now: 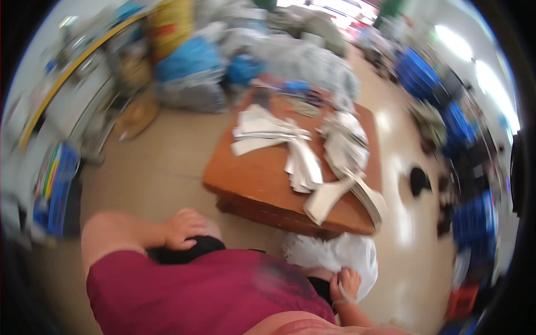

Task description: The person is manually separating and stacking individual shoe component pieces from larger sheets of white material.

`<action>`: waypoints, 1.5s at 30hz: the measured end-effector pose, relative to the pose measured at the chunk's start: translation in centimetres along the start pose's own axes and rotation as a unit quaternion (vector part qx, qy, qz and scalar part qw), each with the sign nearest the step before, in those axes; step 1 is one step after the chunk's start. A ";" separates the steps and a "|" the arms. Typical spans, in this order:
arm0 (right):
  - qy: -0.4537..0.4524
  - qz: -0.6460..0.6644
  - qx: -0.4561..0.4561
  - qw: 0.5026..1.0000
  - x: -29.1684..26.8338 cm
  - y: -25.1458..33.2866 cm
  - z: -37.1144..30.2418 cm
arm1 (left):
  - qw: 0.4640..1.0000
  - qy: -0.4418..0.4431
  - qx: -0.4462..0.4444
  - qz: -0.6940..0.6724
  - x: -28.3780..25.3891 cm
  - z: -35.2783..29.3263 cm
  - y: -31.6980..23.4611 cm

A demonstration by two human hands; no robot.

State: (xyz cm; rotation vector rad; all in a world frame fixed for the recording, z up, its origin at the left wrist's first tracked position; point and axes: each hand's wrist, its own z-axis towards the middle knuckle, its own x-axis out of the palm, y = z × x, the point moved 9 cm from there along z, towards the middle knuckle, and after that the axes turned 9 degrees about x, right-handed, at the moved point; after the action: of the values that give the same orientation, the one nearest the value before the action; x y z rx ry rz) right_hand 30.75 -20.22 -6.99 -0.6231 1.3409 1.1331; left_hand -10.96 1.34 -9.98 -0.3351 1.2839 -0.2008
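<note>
My left hand (185, 228) lies on my bare leg beside black shorts (195, 250), fingers loosely laid out and holding nothing. On the other side, my right hand (347, 283) is curled closed at the edge of a white plastic bag (343, 255), next to my right thigh; blur hides the exact grip. A pale band circles that wrist. In front of me stands a brown wooden table (251, 181). Fanned stacks of cream-white cut pieces lie on it: one left stack (268, 125), a middle stack (303, 164) and a curved stack (357, 192) at the near right corner.
Large stuffed sacks, among them a blue-and-white sack (190, 70) and a yellow sack (172, 28), crowd beyond the table. Blue crates (473, 218) line the right side. A blue basket (62, 187) stands at the left. A black object (419, 180) lies on the tiled floor.
</note>
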 end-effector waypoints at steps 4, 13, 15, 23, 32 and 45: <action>-0.023 0.004 -0.018 1.000 1.5 -1.8 -1.1 | 0.999 -0.034 0.016 0.015 -0.7 -0.9 -0.8; -0.018 0.003 -0.028 0.999 0.9 -0.7 -0.6 | 0.999 -0.041 0.015 0.022 -0.2 -0.7 -0.4; -0.020 -0.005 -0.026 0.999 0.8 -0.7 -0.8 | 0.999 -0.033 0.016 0.013 -0.5 -0.4 -0.6; -0.017 -0.010 0.000 1.000 0.2 -0.6 -0.2 | 1.000 -0.001 0.021 -0.016 -0.5 0.8 -0.4; -0.017 0.043 -0.037 0.998 -0.3 2.1 2.0 | 0.999 0.001 0.035 0.042 -0.1 5.7 -1.3; -0.019 0.042 -0.058 0.997 -0.3 3.7 3.8 | 0.972 -0.178 -0.023 0.151 -8.5 27.8 15.5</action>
State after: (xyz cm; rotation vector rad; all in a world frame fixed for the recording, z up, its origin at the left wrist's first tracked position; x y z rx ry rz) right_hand 29.15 -15.52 -5.10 -0.6307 1.2843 1.2928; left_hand 12.81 22.34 -1.07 -0.1997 0.9699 0.1455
